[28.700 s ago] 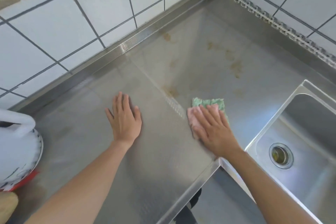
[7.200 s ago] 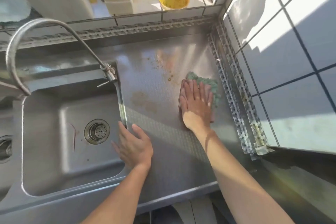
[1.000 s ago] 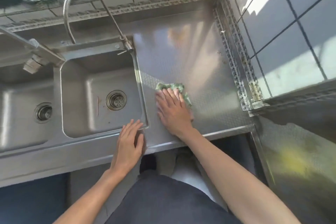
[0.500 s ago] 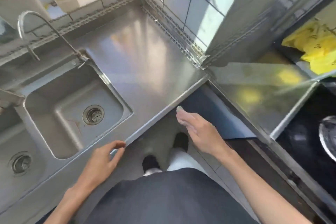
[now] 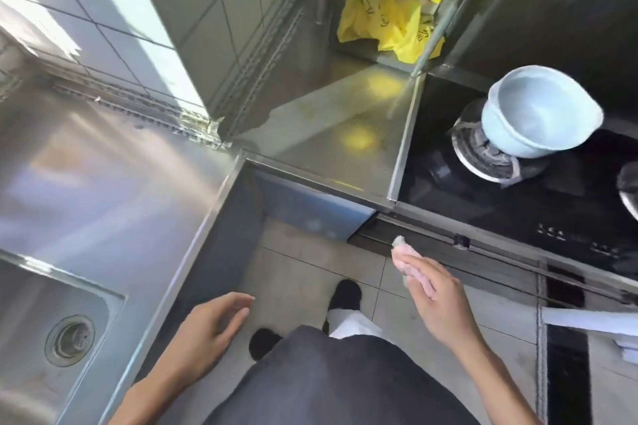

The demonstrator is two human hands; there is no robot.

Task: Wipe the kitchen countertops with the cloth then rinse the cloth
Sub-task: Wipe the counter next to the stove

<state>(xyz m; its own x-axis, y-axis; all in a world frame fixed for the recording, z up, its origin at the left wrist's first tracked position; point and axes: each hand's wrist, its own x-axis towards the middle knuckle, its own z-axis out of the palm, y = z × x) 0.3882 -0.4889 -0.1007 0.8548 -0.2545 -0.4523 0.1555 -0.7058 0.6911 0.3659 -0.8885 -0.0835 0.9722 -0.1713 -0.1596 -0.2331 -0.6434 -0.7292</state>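
My right hand [image 5: 436,304] is in the air over the floor, in front of the stove drawer, and holds the cloth [image 5: 404,259]; only its pale pink side shows, sticking out past my fingertips. My left hand [image 5: 210,331] hangs open and empty beside the front edge of the steel countertop [image 5: 103,176]. The sink [image 5: 41,331] with its drain is at the lower left. A narrower steel counter section [image 5: 331,134] lies between the tiled pillar and the stove.
A black glass stove [image 5: 518,203] is at the right, with a light blue pot [image 5: 538,110] on its burner. Yellow plastic bags [image 5: 383,24] lie in the back corner. My feet stand on the tiled floor [image 5: 303,272] inside the counter's corner.
My view has swung right from the sink counter toward the stove. My right hand lifted the cloth off the counter and carried it right; my left hand left the counter edge.
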